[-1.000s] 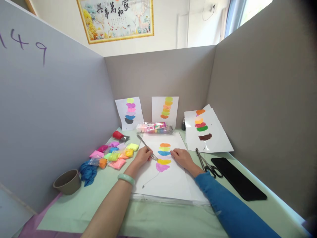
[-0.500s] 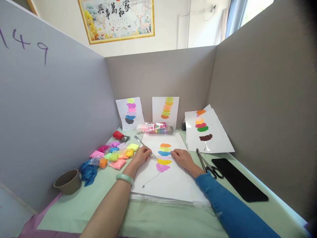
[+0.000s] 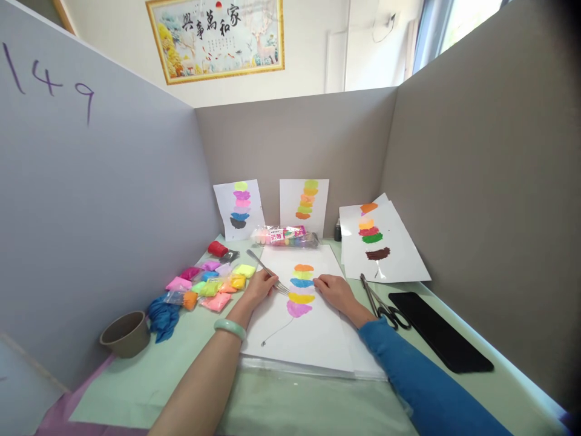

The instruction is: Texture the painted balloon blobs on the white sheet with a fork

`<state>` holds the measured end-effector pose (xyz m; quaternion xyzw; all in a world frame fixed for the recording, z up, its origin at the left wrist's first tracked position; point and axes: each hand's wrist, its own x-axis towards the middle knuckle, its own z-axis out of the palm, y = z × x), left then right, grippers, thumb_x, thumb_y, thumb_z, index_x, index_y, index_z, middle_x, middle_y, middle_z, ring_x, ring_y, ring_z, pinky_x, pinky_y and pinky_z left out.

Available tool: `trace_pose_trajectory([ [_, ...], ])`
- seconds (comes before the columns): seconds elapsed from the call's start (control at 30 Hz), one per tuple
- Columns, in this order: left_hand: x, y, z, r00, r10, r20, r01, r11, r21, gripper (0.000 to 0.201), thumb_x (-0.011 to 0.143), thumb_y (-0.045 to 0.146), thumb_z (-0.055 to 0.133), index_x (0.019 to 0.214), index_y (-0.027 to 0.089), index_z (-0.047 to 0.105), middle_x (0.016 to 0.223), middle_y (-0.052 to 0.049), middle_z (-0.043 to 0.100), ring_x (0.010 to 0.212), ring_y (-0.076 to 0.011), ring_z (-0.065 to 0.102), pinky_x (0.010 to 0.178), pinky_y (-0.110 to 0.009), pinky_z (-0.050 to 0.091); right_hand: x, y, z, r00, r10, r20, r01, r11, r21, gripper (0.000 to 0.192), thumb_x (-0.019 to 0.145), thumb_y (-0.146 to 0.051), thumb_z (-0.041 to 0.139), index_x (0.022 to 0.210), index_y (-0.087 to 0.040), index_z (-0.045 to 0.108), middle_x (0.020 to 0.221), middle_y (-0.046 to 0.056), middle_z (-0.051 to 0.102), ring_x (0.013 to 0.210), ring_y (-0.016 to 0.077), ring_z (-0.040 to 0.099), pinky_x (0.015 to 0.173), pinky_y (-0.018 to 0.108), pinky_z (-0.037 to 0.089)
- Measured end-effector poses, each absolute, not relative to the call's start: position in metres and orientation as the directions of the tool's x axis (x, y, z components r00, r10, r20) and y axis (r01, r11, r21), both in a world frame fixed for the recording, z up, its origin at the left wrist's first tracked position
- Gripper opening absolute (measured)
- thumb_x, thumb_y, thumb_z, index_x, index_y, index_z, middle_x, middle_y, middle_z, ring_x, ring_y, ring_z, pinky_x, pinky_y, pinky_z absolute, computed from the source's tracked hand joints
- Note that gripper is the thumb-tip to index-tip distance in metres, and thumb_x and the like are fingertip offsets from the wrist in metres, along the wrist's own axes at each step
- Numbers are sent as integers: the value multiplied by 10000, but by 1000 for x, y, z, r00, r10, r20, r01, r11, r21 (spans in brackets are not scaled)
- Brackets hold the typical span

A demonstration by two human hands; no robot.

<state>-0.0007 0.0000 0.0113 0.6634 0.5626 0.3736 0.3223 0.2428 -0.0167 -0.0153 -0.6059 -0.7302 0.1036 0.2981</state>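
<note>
My left hand [image 3: 262,287] is closed round a metal fork [image 3: 278,283], whose tines point down to the right. The tines meet the left edge of the pale lilac and yellow bands on a white sheet of paper [image 3: 267,327]. On this sheet a stack of coloured clay patches [image 3: 301,298] runs from orange at the top to purple at the bottom, with a thin drawn string below. My right hand [image 3: 336,290] rests on the sheet, its fingers curled and its fingertips by the right end of the blue band; whatever they may hold is hidden.
Several clay packets [image 3: 211,287], a blue cloth-like bundle [image 3: 163,317] and a brown pot [image 3: 125,334] are at left. Scissors [image 3: 385,309] and a black phone-like slab [image 3: 440,332] lie right. A plastic-wrapped pack [image 3: 285,237] and finished sheets [image 3: 385,242] stand behind, before grey partitions [image 3: 295,142].
The whole view has shifted slightly. Both hands and the fork stay in nearly the same place on the sheet.
</note>
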Motion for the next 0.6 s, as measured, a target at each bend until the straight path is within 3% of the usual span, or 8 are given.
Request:
trace_pose_trajectory([
  [0.2, 3, -3, 15, 90, 985, 147, 552, -172, 816, 109, 787, 145, 563, 682, 173, 555, 415, 70, 482, 428, -107, 459, 477, -207, 302, 243, -17, -16, -84, 949, 303, 829, 235, -507, 363, 910, -365, 402, 694, -201, 645, 753, 32, 676, 707, 147, 540, 591, 249, 269],
  [0.43, -1, 3, 6, 80, 983, 165, 451, -183, 873, 100, 799, 221, 573, 717, 165, 562, 460, 71, 495, 401, -89, 424, 457, -204, 304, 243, -18, -15, -89, 948, 305, 831, 239, -502, 365, 908, -362, 392, 688, -205, 637, 754, 25, 675, 709, 147, 539, 591, 251, 262],
  [0.6, 3, -5, 16, 107, 984, 141, 525, -176, 833, 97, 798, 206, 563, 713, 164, 582, 450, 69, 497, 408, -93, 439, 468, -209, 302, 243, -17, -16, -93, 947, 308, 832, 244, -497, 377, 911, -378, 385, 698, -202, 642, 755, 29, 676, 712, 149, 540, 593, 254, 268],
])
